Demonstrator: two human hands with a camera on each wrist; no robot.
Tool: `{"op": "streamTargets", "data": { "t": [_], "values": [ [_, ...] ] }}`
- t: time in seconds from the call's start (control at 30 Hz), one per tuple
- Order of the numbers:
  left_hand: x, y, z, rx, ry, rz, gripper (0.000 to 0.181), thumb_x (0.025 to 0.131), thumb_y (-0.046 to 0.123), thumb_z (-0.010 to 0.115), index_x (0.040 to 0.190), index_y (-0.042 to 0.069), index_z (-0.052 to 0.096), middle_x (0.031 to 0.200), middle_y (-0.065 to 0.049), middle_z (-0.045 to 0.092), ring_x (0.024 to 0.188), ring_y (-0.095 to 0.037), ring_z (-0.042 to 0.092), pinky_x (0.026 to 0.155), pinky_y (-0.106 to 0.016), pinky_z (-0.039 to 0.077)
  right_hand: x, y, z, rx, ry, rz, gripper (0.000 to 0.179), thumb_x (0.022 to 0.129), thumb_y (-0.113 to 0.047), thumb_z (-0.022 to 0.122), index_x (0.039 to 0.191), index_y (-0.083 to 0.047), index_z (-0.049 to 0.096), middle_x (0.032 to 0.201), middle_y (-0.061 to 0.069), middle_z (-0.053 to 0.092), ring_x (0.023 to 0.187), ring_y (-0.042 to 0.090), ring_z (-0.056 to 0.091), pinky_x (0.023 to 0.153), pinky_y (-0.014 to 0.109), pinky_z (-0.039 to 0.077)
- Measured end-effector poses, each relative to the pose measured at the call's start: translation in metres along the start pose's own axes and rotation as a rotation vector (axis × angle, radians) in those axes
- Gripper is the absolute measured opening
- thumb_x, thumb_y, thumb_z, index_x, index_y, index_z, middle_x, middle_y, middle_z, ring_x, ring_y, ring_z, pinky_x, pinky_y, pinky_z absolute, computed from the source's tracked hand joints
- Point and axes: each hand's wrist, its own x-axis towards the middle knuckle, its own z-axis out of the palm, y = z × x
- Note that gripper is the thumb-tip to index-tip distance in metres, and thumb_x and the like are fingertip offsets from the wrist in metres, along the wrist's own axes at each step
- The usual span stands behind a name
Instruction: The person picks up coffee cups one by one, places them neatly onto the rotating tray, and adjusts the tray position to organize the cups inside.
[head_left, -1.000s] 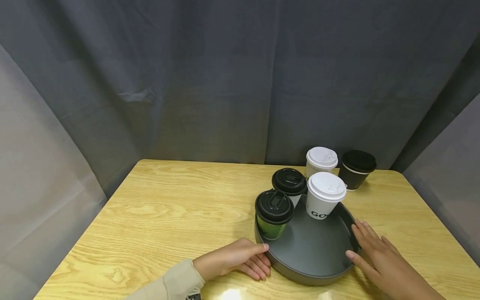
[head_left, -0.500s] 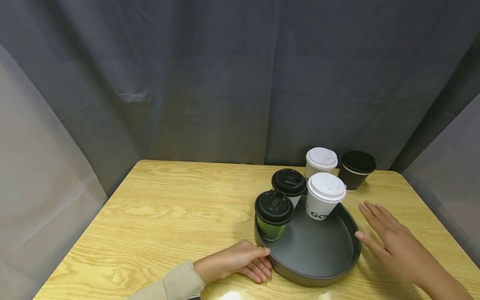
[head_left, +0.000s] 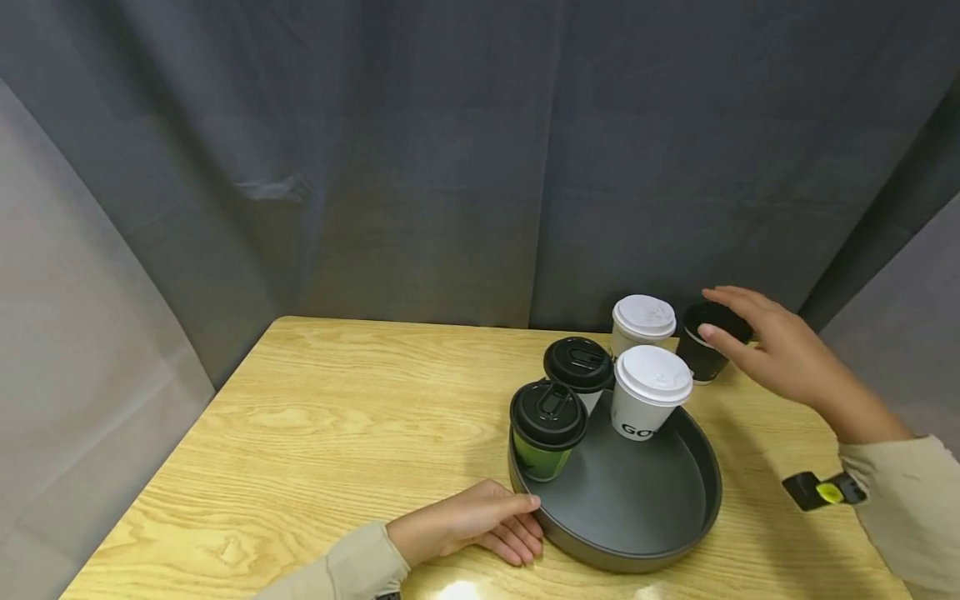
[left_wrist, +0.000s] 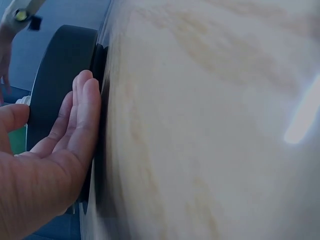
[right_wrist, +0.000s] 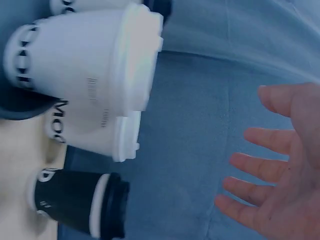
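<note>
— Your left hand (head_left: 483,521), fingers nearly straight, touches the tray (head_left: 633,500).
— And your right hand (head_left: 783,354) hovers, fingers spread, near the black cup (head_left: 697,357) on the tabletop (head_left: 337,433), hiding part of it.

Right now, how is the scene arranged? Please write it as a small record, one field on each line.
Left hand: thumb at the rim of the dark round tray, fingers straight along its outer wall
Right hand: holds nothing, nearest to the black cup
Inside tray: green cup, lettered white cup and, apparently, black-lidded pale cup
Beyond tray: black cup and rear white cup
Lids: on all five cups
Surface: wood-grain table
</note>
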Motion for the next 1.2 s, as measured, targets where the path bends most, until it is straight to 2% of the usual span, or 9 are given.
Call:
{"op": "streamTargets", "data": {
  "t": [0.13,0.3,0.5,0.63,0.8,1.03,1.2],
  "values": [
    [0.0,-0.001,0.0,0.001,-0.001,0.003,0.049,0.097,0.036,0.051,0.095,-0.01,0.065,0.09,-0.022,0.071,0.063,-0.011,0.066,0.063,-0.026,0.059,0.037,-0.004,-0.007,-0.005,-0.095,0.029,0.059,0.097,-0.035,0.055,0.143,0.0,0.039,0.145,0.029,0.034,0.13,0.051,0.032,0.099,0.067,0.03],
    [0.001,-0.002,0.0,0.001,-0.005,0.004,0.049,0.098,0.036,0.05,0.096,-0.011,0.066,0.091,-0.024,0.07,0.063,-0.011,0.066,0.062,-0.026,0.059,0.078,-0.007,-0.006,-0.027,-0.215,0.097,0.067,0.098,-0.045,0.048,0.144,0.002,0.035,0.147,0.031,0.03,0.133,0.051,0.027,0.103,0.068,0.027],
    [0.001,-0.002,0.001,-0.004,-0.025,0.003,0.049,0.098,0.036,0.05,0.097,-0.011,0.066,0.092,-0.025,0.07,0.063,-0.011,0.066,0.063,-0.026,0.059,0.109,0.002,0.008,-0.02,-0.345,0.168,0.069,0.098,-0.046,0.047,0.143,0.005,0.034,0.146,0.035,0.028,0.132,0.054,0.025,0.103,0.07,0.026],
    [0.0,-0.001,0.002,-0.014,-0.041,-0.001,0.047,0.097,0.035,0.05,0.095,-0.009,0.067,0.088,-0.02,0.071,0.062,-0.01,0.066,0.061,-0.024,0.059,0.123,0.009,0.02,0.02,-0.438,0.219,0.068,0.098,-0.042,0.049,0.143,0.007,0.033,0.145,0.038,0.027,0.131,0.055,0.026,0.103,0.069,0.029],
    [-0.003,0.0,0.003,-0.022,-0.055,0.003,0.046,0.097,0.034,0.051,0.094,-0.009,0.067,0.086,-0.016,0.072,0.063,-0.01,0.066,0.061,-0.023,0.058,0.135,0.011,0.029,0.022,-0.514,0.243,0.068,0.098,-0.038,0.05,0.143,0.01,0.031,0.145,0.039,0.024,0.131,0.055,0.024,0.104,0.067,0.029],
    [-0.004,0.002,0.006,-0.022,-0.06,0.001,0.047,0.097,0.034,0.051,0.095,-0.01,0.066,0.088,-0.019,0.071,0.062,-0.01,0.066,0.06,-0.022,0.058,0.134,0.021,0.038,0.016,-0.626,0.354,0.075,0.096,-0.038,0.053,0.145,0.01,0.023,0.148,0.039,0.01,0.134,0.056,0.015,0.107,0.068,0.024],
    [-0.005,0.002,0.006,-0.019,-0.062,-0.01,0.048,0.097,0.034,0.051,0.097,-0.011,0.066,0.089,-0.02,0.071,0.062,-0.009,0.066,0.06,-0.022,0.058,0.132,0.026,0.047,0.028,-0.662,0.359,0.079,0.093,-0.036,0.058,0.147,0.008,0.019,0.148,0.038,0.01,0.134,0.056,0.014,0.108,0.067,0.024]
  ]
}}
